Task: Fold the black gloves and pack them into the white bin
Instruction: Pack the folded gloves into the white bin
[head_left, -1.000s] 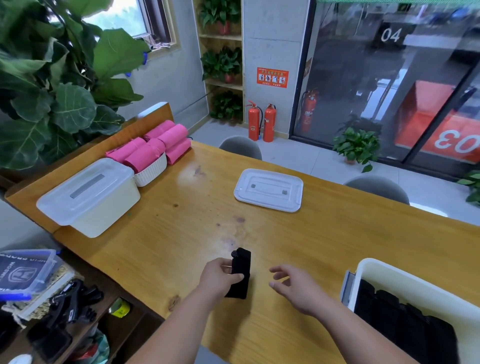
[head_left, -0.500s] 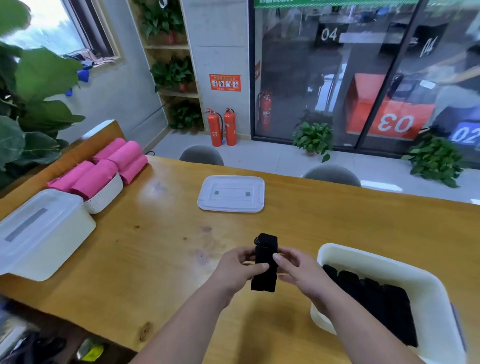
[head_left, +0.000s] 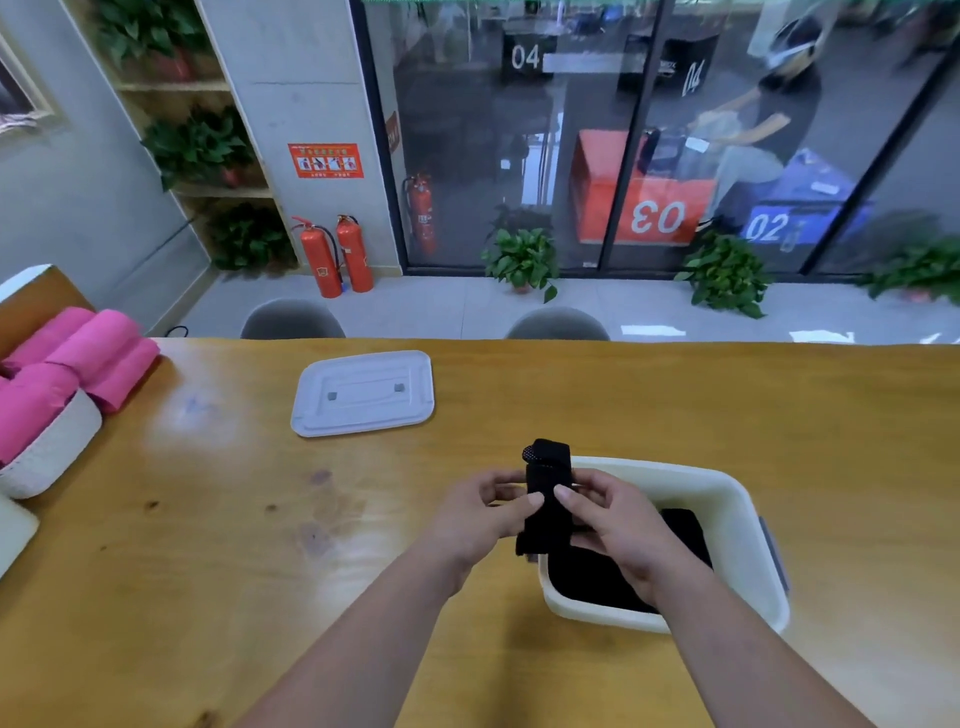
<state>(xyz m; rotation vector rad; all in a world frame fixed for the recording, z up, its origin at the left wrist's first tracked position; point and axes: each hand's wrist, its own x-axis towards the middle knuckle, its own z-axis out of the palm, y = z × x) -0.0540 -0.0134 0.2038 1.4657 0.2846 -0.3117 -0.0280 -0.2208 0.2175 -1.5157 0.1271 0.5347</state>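
A folded black glove (head_left: 545, 467) stands upright in the air above the left rim of the white bin (head_left: 737, 525). My left hand (head_left: 480, 517) pinches it from the left and my right hand (head_left: 615, 525) pinches it from the right, thumbs meeting on its front. Several folded black gloves (head_left: 592, 577) lie inside the bin, partly hidden under my right hand. The bin sits on the wooden table (head_left: 260, 545), near its front right.
The bin's white lid (head_left: 363, 392) lies flat at the middle back of the table. A white basket (head_left: 52, 452) of pink rolled cloths (head_left: 78, 358) sits at the left edge. Two grey chairs (head_left: 556, 325) stand behind the table's far edge.
My right hand has come in and taken hold of the glove beside my left. Both hands have carried it to the right, over the bin's rim. The view has swung right.
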